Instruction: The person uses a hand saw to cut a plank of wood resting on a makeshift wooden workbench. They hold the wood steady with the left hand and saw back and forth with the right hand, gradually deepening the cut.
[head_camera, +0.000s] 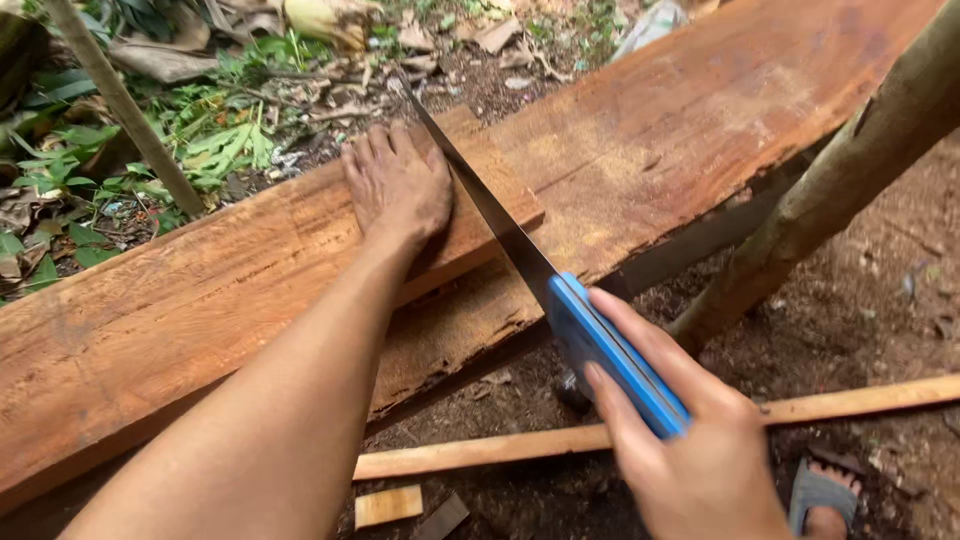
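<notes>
Head view only. Right hand (690, 440) is wrapped around the blue plastic handle (615, 355) of a handsaw, index finger laid along the side of the handle. The dark steel saw blade (490, 205) runs up and away from the handle, across the end of a shorter reddish-brown wooden plank (250, 260). Left hand (398, 185) lies flat, fingers spread, palm down on that plank just beside the blade, pressing it down; it grips nothing. The plank sits on top of a wider, rough reddish wooden slab (700, 110) that serves as the work surface, propped above bare ground. The blade meets the plank at its right end, close to the left hand's thumb side; how deep the kerf goes I cannot tell from this angle.

Step in hand, by my reading: sawing across the plank's end, stroke under way or being set. The next move calls for a steady push-pull along the blade line, left hand keeping the plank from shifting and staying clear of the teeth, which are near the thumb.

Around: a thick brown-green tree trunk (850, 170) slants at right; a long thin pale wooden strip (560, 440) lies on the dirt below, a small pale offcut block (388, 505) near it. A foot in a grey sandal (822, 495) shows at bottom right. Green leafy weeds and dry leaves (200, 130) fill the upper left.
</notes>
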